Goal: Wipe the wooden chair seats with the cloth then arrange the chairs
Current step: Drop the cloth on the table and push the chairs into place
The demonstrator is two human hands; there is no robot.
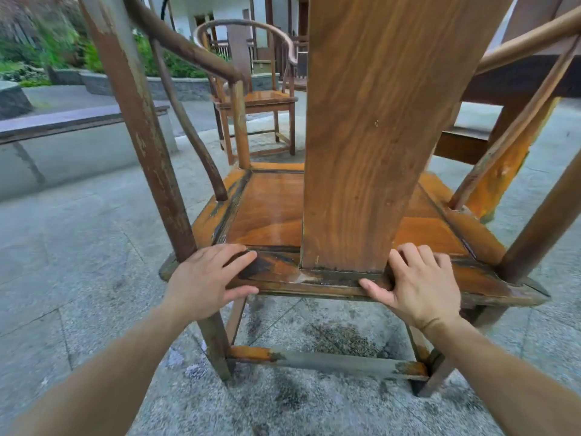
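Observation:
A worn wooden armchair (pixel 270 212) with a round back stands right in front of me, seen from behind; its broad back splat (pixel 377 121) fills the middle of the view. Its orange seat looks wet and glossy. My left hand (pixel 207 281) grips the seat's rear rail left of the splat, fingers on top and thumb under the edge. My right hand (pixel 415 287) grips the same rail right of the splat. A second matching chair (pixel 264 99) stands farther off, facing me. No cloth is in view.
Grey stone paving (pixel 78 262) lies all around, with damp dark patches under the near chair. A low stone bench (pixel 63 146) runs along the left. A dark wooden table (pixel 518 83) stands at the right. Planters and a building lie behind.

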